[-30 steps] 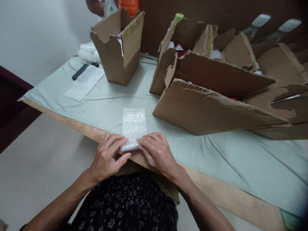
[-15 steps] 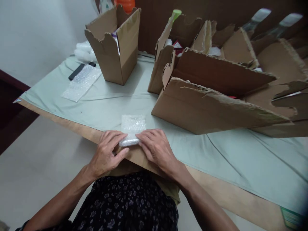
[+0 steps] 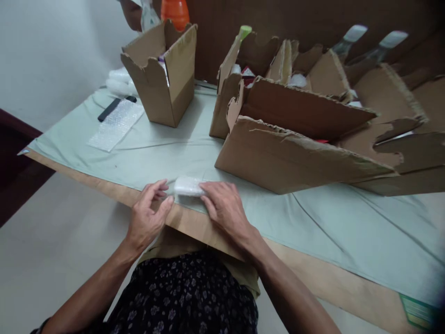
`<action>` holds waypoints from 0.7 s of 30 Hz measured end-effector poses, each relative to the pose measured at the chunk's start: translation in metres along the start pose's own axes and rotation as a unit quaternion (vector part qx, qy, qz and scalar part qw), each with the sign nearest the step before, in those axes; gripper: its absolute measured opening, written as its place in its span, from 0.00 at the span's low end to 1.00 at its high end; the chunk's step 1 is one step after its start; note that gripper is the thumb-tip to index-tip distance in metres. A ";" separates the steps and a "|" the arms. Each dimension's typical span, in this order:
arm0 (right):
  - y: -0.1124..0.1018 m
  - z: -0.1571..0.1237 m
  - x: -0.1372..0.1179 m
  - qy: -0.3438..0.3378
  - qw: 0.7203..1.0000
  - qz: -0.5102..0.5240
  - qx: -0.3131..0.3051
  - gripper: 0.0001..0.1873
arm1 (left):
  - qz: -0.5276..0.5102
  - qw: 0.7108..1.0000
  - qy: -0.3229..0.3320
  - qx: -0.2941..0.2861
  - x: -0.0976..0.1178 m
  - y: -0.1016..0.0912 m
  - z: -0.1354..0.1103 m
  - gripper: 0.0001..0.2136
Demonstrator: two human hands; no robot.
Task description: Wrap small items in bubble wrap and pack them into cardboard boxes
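A small rolled bundle of bubble wrap (image 3: 188,186) lies on the pale green cloth close to the table's front edge. What is inside the roll, if anything, is hidden. My right hand (image 3: 224,199) grips the bundle's right end, fingers on top and thumb at the near side. Just off the left end is my left hand (image 3: 148,211), empty, its fingers curved and the thumb apart from them. Farther back on the left, a flat sheet of bubble wrap (image 3: 116,125) partly covers a black bar-shaped object (image 3: 109,110).
A cardboard box (image 3: 149,93) stands at the back left, with bubble-wrapped pieces (image 3: 118,82) beside it. Larger cardboard boxes (image 3: 295,155) fill the right side. Bottles with white caps (image 3: 355,33) and an orange container (image 3: 174,14) rise behind. The table's brown edge (image 3: 104,188) runs in front.
The loose flap of bubble wrap has been rolled up, and the bundle has moved slightly away from me. My left hand has let go and drawn left; my right hand stays on it.
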State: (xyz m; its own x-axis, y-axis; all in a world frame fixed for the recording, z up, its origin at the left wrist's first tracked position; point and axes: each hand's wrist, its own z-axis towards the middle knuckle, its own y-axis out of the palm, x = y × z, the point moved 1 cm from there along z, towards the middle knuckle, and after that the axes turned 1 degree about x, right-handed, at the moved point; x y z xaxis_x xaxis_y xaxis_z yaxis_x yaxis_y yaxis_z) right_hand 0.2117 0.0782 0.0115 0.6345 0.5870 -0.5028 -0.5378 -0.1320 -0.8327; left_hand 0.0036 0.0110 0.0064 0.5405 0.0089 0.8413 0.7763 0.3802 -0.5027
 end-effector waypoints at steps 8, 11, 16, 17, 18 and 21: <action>-0.014 -0.034 -0.015 0.141 0.929 0.342 0.010 0.13 | -0.243 0.940 -0.146 -0.189 0.029 0.031 -0.022 0.21; -0.034 -0.055 -0.008 0.138 0.952 0.270 0.029 0.17 | -0.190 0.952 -0.104 -0.215 0.034 0.038 -0.019 0.16; -0.078 -0.074 0.006 0.090 0.963 0.253 -0.035 0.37 | -0.057 0.919 0.063 -0.385 0.051 0.044 -0.018 0.09; -0.085 -0.074 0.005 0.071 0.965 0.245 -0.058 0.30 | -0.038 0.906 0.099 -0.410 0.056 0.044 -0.017 0.07; -0.091 -0.074 0.005 0.052 0.968 0.235 -0.074 0.22 | -0.025 0.893 0.138 -0.429 0.062 0.044 -0.014 0.06; -0.114 -0.075 0.005 0.011 0.978 0.205 -0.043 0.07 | -0.006 0.877 0.267 -0.401 0.082 0.041 0.010 0.12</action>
State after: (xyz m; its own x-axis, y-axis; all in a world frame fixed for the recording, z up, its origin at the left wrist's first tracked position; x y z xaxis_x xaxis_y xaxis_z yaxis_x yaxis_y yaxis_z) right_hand 0.3178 0.0361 0.0862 0.3881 0.4539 -0.8021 -0.7011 -0.4194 -0.5766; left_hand 0.0770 0.0365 0.0568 0.4394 -0.5053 0.7427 0.6462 -0.3965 -0.6521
